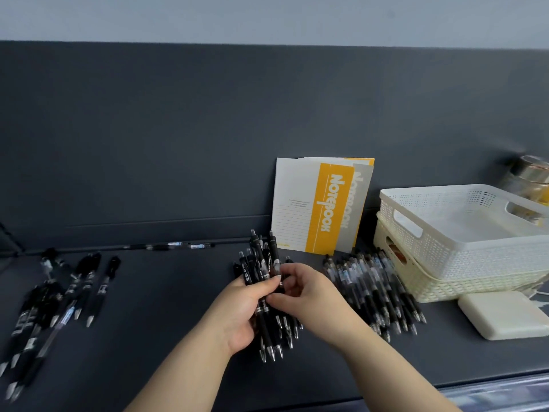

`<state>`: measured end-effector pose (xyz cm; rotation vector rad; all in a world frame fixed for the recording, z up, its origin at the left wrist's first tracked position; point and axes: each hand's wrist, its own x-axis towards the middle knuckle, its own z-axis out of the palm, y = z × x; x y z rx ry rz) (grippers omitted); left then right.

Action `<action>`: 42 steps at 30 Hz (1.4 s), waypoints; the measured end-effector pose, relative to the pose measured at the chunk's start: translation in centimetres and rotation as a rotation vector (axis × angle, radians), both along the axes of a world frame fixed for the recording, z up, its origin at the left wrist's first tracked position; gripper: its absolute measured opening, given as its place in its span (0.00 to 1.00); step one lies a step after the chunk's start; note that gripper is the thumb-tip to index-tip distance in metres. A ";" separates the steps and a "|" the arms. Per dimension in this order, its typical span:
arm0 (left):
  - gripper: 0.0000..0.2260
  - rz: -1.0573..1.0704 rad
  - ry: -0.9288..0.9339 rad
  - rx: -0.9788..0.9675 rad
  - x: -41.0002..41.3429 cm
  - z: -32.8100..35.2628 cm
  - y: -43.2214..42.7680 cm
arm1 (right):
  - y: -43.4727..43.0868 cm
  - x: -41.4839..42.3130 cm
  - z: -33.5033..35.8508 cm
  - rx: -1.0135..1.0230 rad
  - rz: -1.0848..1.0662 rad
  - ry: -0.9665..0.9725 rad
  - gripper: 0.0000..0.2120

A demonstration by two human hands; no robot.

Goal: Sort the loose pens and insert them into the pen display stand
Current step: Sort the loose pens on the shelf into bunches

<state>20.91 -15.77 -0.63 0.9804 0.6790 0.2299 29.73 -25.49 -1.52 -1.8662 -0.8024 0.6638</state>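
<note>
On the dark worktop (163,307), at nine o'clock from the hands, we see a scatter of loose black pens (59,295), most with their tips toward six o'clock. At eleven o'clock a few more pens (169,246) lie end to end along the foot of the back wall.

In the middle the left hand (240,310) grasps a bundle (261,263) of black pens. Its fingers (264,286) are curled round the barrels, clicker ends at twelve o'clock and tips at six. The right hand (309,292) meets the bundle from three o'clock, thumb and fingers pinching among the barrels; which pen they hold we cannot tell.

At one o'clock, notebooks (320,203) with yellow and grey bands lean upright against the wall. At three o'clock a pile of pens (371,289) lies just beside a cream basket (416,278), which has a white basket (463,221) stacked in it. At four o'clock lies a flat cream box (505,315), and at two o'clock are blurred rolls of tape (531,176).
</note>
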 end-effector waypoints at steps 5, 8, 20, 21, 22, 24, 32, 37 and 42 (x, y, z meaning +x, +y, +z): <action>0.10 -0.017 -0.038 -0.032 -0.8 0.0 0.9 | 1.3 -1.0 0.0 0.021 -0.024 0.115 0.20; 0.10 -0.023 -0.045 -0.093 -1.3 -0.1 1.6 | 2.0 -1.3 0.0 0.073 -0.061 0.294 0.16; 0.11 -0.075 -0.083 -0.169 -2.2 0.2 3.9 | 4.1 -2.9 0.7 0.125 -0.139 0.357 0.07; 0.10 -0.088 -0.085 -0.164 -2.2 0.3 4.1 | 4.3 -2.9 0.7 0.105 -0.136 0.358 0.09; 0.10 -0.097 -0.083 -0.162 -2.3 0.4 4.2 | 4.4 -2.9 0.8 0.096 -0.136 0.371 0.10; 0.10 -0.105 -0.077 -0.156 -2.4 0.5 4.6 | 4.6 -3.0 1.0 0.087 -0.123 0.395 0.10; 0.04 0.059 0.074 -0.131 -2.5 -0.7 6.4 | 4.5 -1.8 1.6 -0.065 -0.282 0.079 0.11; 0.02 0.093 0.164 -0.027 -3.1 -2.2 7.5 | 3.9 -1.0 0.7 -0.445 -0.241 -0.230 0.12; 0.03 0.067 0.190 -0.042 -3.0 -2.7 7.2 | 4.7 -2.3 -0.6 -0.515 -0.257 -0.353 0.11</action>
